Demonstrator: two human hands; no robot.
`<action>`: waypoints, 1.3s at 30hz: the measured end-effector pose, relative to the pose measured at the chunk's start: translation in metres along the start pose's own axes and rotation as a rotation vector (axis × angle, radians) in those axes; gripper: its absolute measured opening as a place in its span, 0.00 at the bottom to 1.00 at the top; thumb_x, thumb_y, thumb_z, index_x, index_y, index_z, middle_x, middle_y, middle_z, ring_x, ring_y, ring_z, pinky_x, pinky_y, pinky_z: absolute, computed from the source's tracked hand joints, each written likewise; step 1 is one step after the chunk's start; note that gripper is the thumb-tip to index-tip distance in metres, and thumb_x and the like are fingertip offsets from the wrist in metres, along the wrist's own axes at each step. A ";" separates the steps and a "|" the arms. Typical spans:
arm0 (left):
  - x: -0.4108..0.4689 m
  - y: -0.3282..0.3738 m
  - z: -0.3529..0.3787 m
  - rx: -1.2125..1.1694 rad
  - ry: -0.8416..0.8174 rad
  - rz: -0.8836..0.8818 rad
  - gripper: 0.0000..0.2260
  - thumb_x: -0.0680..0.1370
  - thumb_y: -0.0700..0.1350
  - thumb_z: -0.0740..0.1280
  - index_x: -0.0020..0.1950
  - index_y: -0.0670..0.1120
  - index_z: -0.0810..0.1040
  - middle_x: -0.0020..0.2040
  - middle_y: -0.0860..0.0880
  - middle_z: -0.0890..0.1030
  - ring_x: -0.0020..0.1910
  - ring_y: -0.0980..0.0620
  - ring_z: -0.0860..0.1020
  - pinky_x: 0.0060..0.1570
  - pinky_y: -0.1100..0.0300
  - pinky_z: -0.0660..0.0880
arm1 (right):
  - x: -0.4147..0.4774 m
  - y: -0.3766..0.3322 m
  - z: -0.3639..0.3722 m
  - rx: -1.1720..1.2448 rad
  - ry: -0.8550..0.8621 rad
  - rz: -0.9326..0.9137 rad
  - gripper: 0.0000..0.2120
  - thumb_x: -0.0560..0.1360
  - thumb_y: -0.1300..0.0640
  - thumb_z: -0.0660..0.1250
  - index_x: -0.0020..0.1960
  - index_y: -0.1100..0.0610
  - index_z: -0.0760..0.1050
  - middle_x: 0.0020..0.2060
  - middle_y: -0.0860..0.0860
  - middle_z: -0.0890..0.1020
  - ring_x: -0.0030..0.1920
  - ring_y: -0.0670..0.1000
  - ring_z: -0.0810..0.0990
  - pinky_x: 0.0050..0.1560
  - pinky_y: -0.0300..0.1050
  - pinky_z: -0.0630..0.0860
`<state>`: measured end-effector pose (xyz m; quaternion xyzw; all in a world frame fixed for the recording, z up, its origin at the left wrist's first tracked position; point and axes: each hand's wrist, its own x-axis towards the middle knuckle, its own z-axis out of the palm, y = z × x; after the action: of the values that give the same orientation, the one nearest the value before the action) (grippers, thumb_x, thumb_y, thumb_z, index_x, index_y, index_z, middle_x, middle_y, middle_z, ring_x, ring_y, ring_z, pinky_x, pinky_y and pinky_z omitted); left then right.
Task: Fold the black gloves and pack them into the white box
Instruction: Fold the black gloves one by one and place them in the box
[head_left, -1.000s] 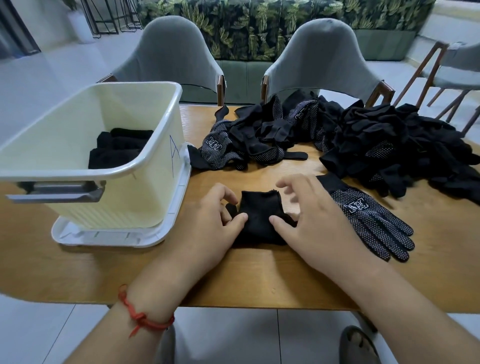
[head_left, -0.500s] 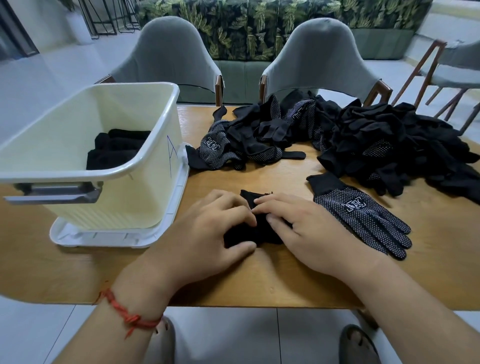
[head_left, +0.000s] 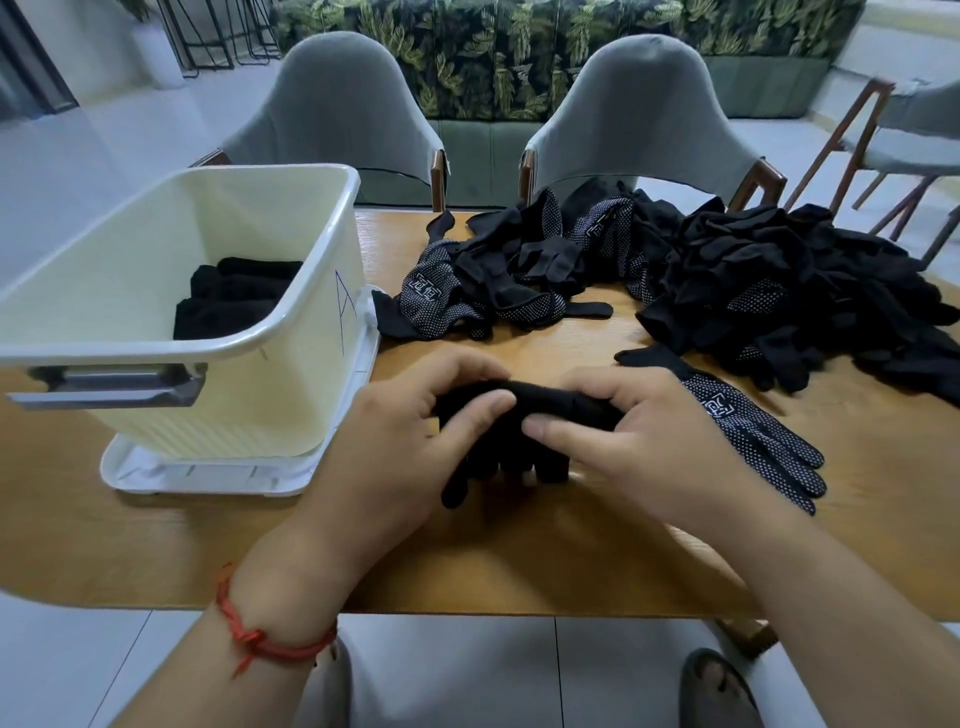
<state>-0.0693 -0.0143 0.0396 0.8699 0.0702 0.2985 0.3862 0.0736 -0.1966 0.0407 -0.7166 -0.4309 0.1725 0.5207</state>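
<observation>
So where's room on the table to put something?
The brown wooden table is bare along its near edge before the white plastic box, and at the near right past the flat dotted black glove. The far right is crowded with heaped black gloves.

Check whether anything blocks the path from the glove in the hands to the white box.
Nothing visible does. The left hand and right hand grip the glove; only bare table lies between it and the white box, whose top is open. Its raised rim must be cleared.

Gloves (head_left: 524, 415): matt black knit cloth, white grip dots. Box (head_left: 291, 395): glossy cream plastic. Table (head_left: 571, 561): smooth wood.
</observation>
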 end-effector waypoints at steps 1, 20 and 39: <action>0.001 0.004 -0.002 -0.094 0.022 -0.064 0.06 0.81 0.47 0.73 0.58 0.53 0.83 0.49 0.55 0.86 0.52 0.53 0.84 0.51 0.63 0.78 | 0.000 -0.003 -0.001 0.128 0.010 0.028 0.03 0.78 0.56 0.77 0.47 0.55 0.87 0.36 0.58 0.85 0.36 0.61 0.84 0.40 0.56 0.78; 0.004 -0.004 0.003 -0.576 -0.136 -0.432 0.12 0.83 0.41 0.70 0.66 0.49 0.84 0.49 0.41 0.85 0.41 0.51 0.81 0.41 0.57 0.80 | 0.005 0.002 -0.006 0.536 -0.004 0.265 0.17 0.75 0.66 0.76 0.63 0.62 0.84 0.58 0.61 0.87 0.55 0.58 0.88 0.48 0.46 0.84; 0.005 -0.001 -0.004 -0.744 -0.159 -0.399 0.14 0.83 0.34 0.65 0.65 0.46 0.82 0.53 0.34 0.79 0.44 0.42 0.80 0.42 0.51 0.83 | 0.010 0.004 -0.006 0.726 0.104 0.239 0.11 0.74 0.73 0.68 0.50 0.61 0.84 0.53 0.57 0.88 0.54 0.55 0.88 0.51 0.42 0.84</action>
<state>-0.0672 -0.0087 0.0435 0.6611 0.0945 0.1550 0.7280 0.0856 -0.1927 0.0413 -0.5386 -0.2280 0.3367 0.7379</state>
